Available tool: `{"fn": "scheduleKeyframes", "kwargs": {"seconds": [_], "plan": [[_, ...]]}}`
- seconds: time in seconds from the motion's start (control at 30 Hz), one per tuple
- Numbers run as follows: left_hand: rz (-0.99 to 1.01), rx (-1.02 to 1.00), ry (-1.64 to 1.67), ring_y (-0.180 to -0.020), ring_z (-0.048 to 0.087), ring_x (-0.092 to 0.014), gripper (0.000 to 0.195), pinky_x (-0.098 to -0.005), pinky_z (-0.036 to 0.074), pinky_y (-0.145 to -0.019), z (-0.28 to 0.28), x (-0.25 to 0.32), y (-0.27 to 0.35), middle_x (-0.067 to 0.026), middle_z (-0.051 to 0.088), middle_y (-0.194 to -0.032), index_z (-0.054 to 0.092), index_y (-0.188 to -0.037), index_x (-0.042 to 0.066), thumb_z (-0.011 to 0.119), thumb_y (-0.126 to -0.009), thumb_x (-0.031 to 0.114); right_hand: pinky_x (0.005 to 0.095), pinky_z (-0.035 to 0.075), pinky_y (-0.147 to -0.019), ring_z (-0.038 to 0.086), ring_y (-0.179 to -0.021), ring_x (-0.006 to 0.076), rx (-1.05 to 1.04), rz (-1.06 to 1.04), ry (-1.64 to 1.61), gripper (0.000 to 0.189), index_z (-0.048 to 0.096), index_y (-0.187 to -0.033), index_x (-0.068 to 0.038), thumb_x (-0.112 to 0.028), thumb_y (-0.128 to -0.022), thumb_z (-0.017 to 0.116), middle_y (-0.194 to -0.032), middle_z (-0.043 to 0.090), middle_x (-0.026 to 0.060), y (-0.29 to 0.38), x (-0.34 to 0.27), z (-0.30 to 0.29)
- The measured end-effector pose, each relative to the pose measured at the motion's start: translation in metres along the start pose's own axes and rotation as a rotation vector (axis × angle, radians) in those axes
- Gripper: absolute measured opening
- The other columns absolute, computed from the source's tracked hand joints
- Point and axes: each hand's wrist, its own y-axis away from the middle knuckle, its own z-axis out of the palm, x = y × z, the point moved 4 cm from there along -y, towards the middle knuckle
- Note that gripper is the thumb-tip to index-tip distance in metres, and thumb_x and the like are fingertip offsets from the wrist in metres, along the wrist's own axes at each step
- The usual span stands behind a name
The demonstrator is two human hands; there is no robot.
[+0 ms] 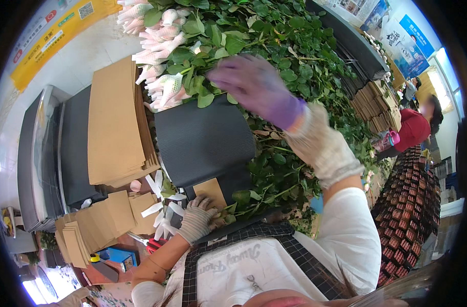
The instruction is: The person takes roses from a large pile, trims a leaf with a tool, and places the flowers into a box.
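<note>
My left hand [199,220], in a striped knit glove, rests against a small brown cardboard piece [212,192] at the near end of a black corrugated sheet [204,140]; whether its fingers grip anything is unclear. Blurred by motion, my right hand [256,84] wears a purple-coated glove and hovers over leafy green rose stems [294,65]. Anything inside its fingers is hidden. Left of it lie rose heads [170,86] in white foam-net sleeves. White netted pieces [166,215] sit beside my left wrist.
Tall cardboard sheets [114,122] stand at the left, with small cardboard pieces [107,213] nearer me. Red-handled scissors [153,242] and a blue box [120,258] lie below. Black sheets [352,42] are stacked at the far right. A person in red [413,128] is beyond.
</note>
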Motion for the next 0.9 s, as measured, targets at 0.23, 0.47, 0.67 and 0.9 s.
{"fn": "scheduleKeyframes", "kwargs": {"seconds": [0.23, 0.47, 0.67, 0.9], "plan": [[0.011, 0.036, -0.093, -0.123, 0.037, -0.035, 0.04, -0.0486, 0.032, -0.099, -0.003, 0.001, 0.001, -0.0132, 0.048, -0.127, 0.067, -0.102, 0.019, 0.062, -0.075, 0.049, 0.0396, 0.039, -0.093, 0.05, -0.112, 0.0199, -0.53, -0.111, 0.397, 0.024, 0.068, -0.094, -0.022, -0.014, -0.072, 0.063, -0.114, 0.057, 0.0026, -0.073, 0.009, 0.078], [-0.006, 0.091, -0.064, -0.121, 0.038, -0.04, 0.041, -0.0499, 0.033, -0.099, -0.005, 0.0, 0.004, -0.0157, 0.048, -0.127, 0.066, -0.107, 0.024, 0.063, -0.074, 0.048, 0.0297, 0.047, -0.064, 0.058, -0.07, 0.0174, 0.638, 0.413, -0.708, 0.007, 0.063, -0.09, -0.009, -0.013, -0.086, 0.059, -0.079, 0.062, 0.0043, -0.094, 0.145, -0.146], [0.036, 0.104, -0.111, -0.12, 0.039, -0.041, 0.042, -0.0495, 0.035, -0.097, -0.006, 0.006, -0.001, -0.0198, 0.05, -0.124, 0.067, -0.105, 0.02, 0.061, -0.076, 0.049, 0.0305, 0.05, -0.075, 0.06, -0.086, 0.017, 0.467, 0.382, -0.697, 0.019, 0.061, -0.101, -0.002, -0.01, -0.084, 0.061, -0.095, 0.065, 0.0072, -0.103, 0.136, -0.217], [0.389, 0.778, -0.069, -0.102, 0.052, -0.035, 0.053, -0.0444, 0.044, -0.086, -0.125, 0.053, -0.005, -0.0118, 0.053, -0.112, 0.059, -0.102, 0.008, 0.076, -0.054, 0.022, 0.0332, 0.047, -0.073, 0.061, -0.082, 0.0243, 0.025, 0.286, -0.152, 0.02, 0.062, -0.095, -0.004, -0.013, -0.076, 0.061, -0.087, 0.063, 0.0153, -0.086, 0.073, -0.122]]}}
